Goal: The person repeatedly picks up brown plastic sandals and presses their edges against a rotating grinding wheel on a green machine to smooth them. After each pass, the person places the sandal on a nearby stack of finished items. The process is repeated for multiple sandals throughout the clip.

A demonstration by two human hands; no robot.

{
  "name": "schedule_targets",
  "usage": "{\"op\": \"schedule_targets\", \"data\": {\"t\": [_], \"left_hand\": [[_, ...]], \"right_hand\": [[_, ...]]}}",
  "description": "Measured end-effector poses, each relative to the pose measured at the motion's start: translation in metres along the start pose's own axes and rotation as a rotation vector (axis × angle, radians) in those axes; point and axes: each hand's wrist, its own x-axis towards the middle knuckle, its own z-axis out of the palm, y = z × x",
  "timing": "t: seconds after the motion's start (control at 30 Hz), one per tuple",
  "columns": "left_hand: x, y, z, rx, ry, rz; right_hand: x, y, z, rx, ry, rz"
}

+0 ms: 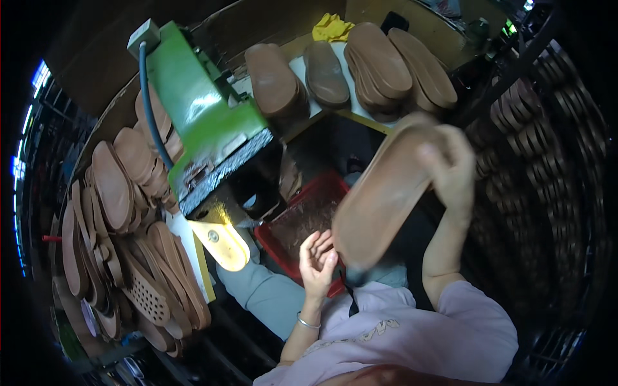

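A brown shoe sole (383, 199), slightly smeared by motion, is tilted in front of me over my lap. My right hand (456, 170) grips it near its upper end, with the thumb on its face and the fingers out of sight behind. Close to the sole's lower left edge, my left hand (315, 260) has its fingers loosely curled and apart, holding nothing that shows; whether it touches the sole is unclear. Left of my hands stands a green machine (199, 103) with a lit yellow sole-shaped plate (221, 244) under its head.
Brown soles (273, 80) stand in stacks on a white surface at the back, near a yellow cloth (332, 27). More soles (112, 180) are heaped at the left. Below the machine sits a red bin (273, 235). A dark rack of soles (541, 161) stands at the right.
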Motion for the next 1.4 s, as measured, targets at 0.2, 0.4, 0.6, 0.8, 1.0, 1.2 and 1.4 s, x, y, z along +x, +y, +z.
{"op": "schedule_targets", "data": {"t": [0.2,0.4,0.6,0.8,1.0,1.2,1.4], "left_hand": [[0.018,-0.017,-0.028,0.014,0.108,-0.131],[0.05,0.027,-0.059,0.176,0.293,0.035],[0.155,0.131,-0.115,0.443,0.59,0.598],[0.247,0.218,-0.133,0.369,0.846,0.308],[0.261,0.233,-0.097,0.996,0.981,0.197],[0.261,0.238,-0.145,0.422,0.793,0.273],[0.228,0.238,-0.119,0.836,0.852,0.172]], "right_hand": [[0.022,0.042,0.049,1.144,0.193,0.36],[0.096,0.089,0.195,1.912,0.368,0.753],[0.089,0.169,0.201,1.33,-0.129,0.712],[0.014,0.124,0.173,1.473,0.06,1.106],[-0.052,0.167,0.164,1.385,-0.091,1.349],[-0.1,0.145,0.182,1.348,-0.19,1.465],[-0.121,0.142,0.184,1.368,-0.22,1.518]]}}
